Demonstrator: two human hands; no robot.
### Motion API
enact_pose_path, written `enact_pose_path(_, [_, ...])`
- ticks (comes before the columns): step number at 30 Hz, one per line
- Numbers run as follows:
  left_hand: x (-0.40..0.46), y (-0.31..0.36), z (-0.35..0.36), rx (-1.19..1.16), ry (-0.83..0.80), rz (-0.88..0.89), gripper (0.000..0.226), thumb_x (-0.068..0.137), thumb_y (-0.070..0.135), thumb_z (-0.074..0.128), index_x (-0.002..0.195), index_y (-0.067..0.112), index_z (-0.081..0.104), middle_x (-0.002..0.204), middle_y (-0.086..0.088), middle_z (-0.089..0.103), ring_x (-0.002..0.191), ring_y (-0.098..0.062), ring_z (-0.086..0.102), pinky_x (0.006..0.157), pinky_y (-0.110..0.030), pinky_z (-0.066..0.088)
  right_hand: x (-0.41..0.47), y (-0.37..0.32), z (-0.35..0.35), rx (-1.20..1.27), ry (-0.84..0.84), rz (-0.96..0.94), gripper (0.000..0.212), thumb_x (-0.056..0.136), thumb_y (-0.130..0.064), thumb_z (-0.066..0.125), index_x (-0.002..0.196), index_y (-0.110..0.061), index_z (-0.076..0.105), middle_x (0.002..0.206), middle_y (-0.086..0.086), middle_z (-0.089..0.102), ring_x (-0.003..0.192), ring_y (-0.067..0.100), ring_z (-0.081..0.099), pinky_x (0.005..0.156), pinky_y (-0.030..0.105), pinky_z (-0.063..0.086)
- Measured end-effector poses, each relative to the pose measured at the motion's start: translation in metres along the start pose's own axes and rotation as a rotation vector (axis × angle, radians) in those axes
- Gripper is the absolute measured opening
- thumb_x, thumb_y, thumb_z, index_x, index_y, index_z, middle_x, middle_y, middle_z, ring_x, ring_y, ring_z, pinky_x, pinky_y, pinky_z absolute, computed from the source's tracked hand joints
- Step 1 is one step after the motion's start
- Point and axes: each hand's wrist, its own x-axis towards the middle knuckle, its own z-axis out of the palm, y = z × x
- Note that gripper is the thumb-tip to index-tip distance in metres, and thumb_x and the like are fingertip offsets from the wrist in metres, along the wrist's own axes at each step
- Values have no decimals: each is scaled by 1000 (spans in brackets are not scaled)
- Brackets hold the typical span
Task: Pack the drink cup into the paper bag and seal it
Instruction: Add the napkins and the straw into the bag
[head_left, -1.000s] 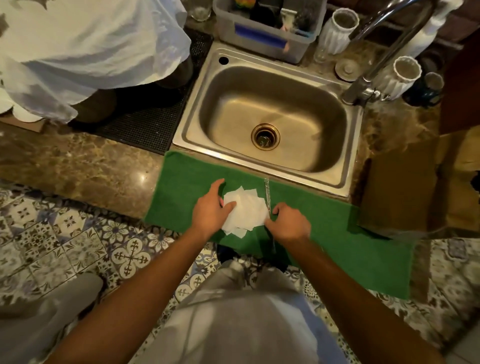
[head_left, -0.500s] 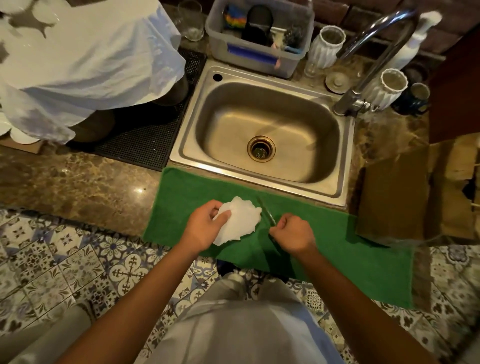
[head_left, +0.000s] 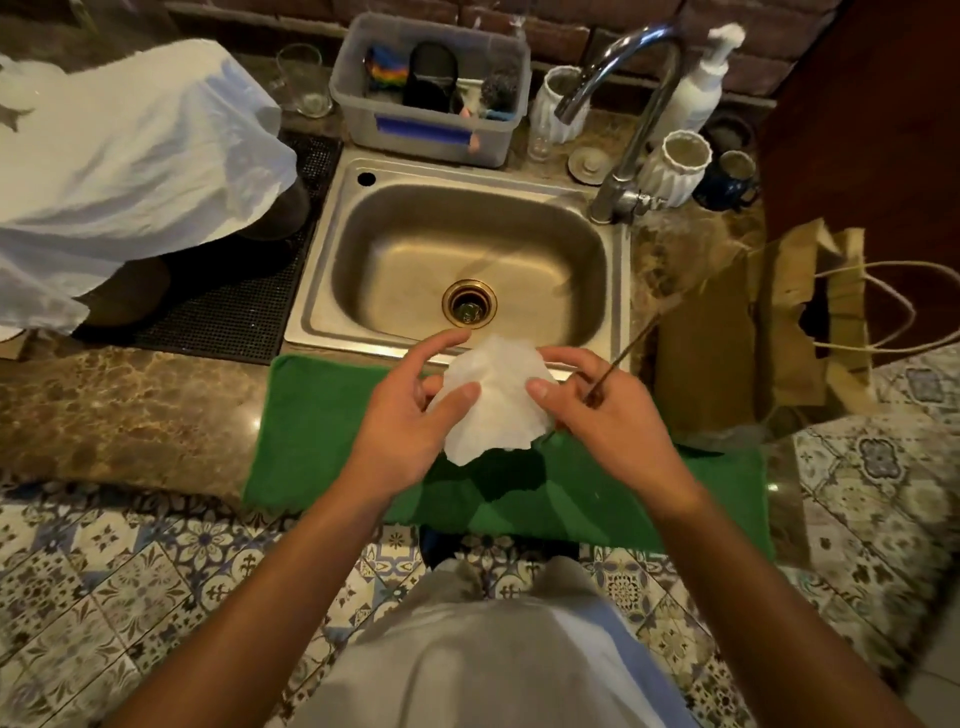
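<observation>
A stack of white napkins (head_left: 491, 400) is lifted above the green towel (head_left: 322, 415), held between both hands. My left hand (head_left: 400, 426) grips its left side with thumb on top. My right hand (head_left: 602, 415) pinches the napkins' right edge and also holds a thin straw (head_left: 623, 353) that slants up to the right. The brown paper bag (head_left: 727, 332) with twine handles stands open on the counter at the right. No drink cup is clearly visible.
A steel sink (head_left: 467, 260) with a tall faucet (head_left: 634, 130) lies just beyond the towel. Behind it stand a grey tub (head_left: 431, 130), white ribbed cups (head_left: 675, 166), a soap pump (head_left: 701, 88) and a glass (head_left: 304, 78). White cloth (head_left: 130, 156) covers things on a black mat at left.
Both hands have risen off the towel with the napkins and the straw. The right hand now also touches the napkins, and the straw tilts up to the right.
</observation>
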Motion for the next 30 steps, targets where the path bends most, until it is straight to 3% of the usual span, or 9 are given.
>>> enact_pose_path(3, [-2, 19, 29, -24, -12, 61, 52, 97, 5, 67, 128, 47, 61, 105, -5, 81, 97, -23, 78, 73, -33, 64, -11, -12, -24, 77, -57, -16, 34, 88, -35, 78, 119, -23, 75, 84, 0, 79, 79, 15, 76, 72, 28, 60])
enact_pose_path(6, [-5, 30, 60, -22, 9, 113, 54, 93, 4, 72, 127, 46, 63, 108, 1, 80, 99, -18, 77, 74, -30, 64, -21, -20, -54, 108, -71, -99, 16, 93, -16, 76, 108, -21, 78, 93, -5, 82, 85, 10, 78, 71, 23, 60])
enact_pose_path(11, [-6, 47, 116, -11, -19, 190, 62, 78, 22, 83, 135, 36, 61, 127, 15, 70, 115, -14, 70, 85, -31, 62, -39, -37, -112, 77, -75, -170, 20, 87, -28, 75, 104, -18, 78, 95, 4, 81, 84, 22, 78, 71, 31, 64])
enact_pose_path(14, [-5, 57, 149, -30, -33, 246, 58, 84, 14, 80, 133, 40, 63, 127, 8, 72, 111, -18, 73, 80, -30, 62, -50, -40, -145, 67, -83, -194, 22, 86, -28, 76, 105, -16, 78, 93, 7, 81, 83, 22, 78, 72, 41, 65])
enact_pose_path(18, [-2, 65, 194, -44, 31, 315, 62, 82, 22, 80, 136, 43, 60, 127, -14, 70, 106, -30, 74, 78, -39, 64, -63, -33, -185, 138, 45, -249, 28, 86, -25, 83, 110, -20, 70, 74, 23, 65, 64, 43, 64, 54, 48, 55])
enact_pose_path(20, [1, 67, 216, -58, 51, 336, 65, 83, 21, 80, 139, 44, 57, 127, -18, 69, 106, -32, 74, 78, -40, 64, -66, -28, -206, 150, 74, -261, 30, 85, -31, 85, 110, -24, 71, 69, 15, 64, 58, 34, 61, 51, 42, 52])
enact_pose_path(23, [6, 67, 252, -56, 60, 365, 64, 85, 18, 79, 139, 42, 57, 115, -12, 76, 102, -30, 76, 77, -40, 64, -68, -21, -232, 105, 66, -241, 28, 85, -36, 82, 110, -25, 76, 82, 8, 78, 72, 27, 76, 61, 47, 63])
enact_pose_path(27, [19, 63, 292, -11, 84, 383, 57, 89, 22, 76, 139, 42, 56, 112, -6, 77, 96, -24, 77, 73, -39, 65, -71, -8, -260, 126, 111, -233, 16, 90, -25, 77, 104, -18, 80, 85, 3, 82, 74, 18, 79, 61, 34, 65])
enact_pose_path(30, [35, 56, 309, 54, 135, 387, 48, 97, 30, 65, 142, 42, 52, 108, 14, 76, 101, -6, 73, 78, -27, 62, -74, -4, -288, 190, 178, -201, 9, 88, -29, 77, 95, -26, 81, 86, 5, 82, 76, 22, 80, 62, 35, 65])
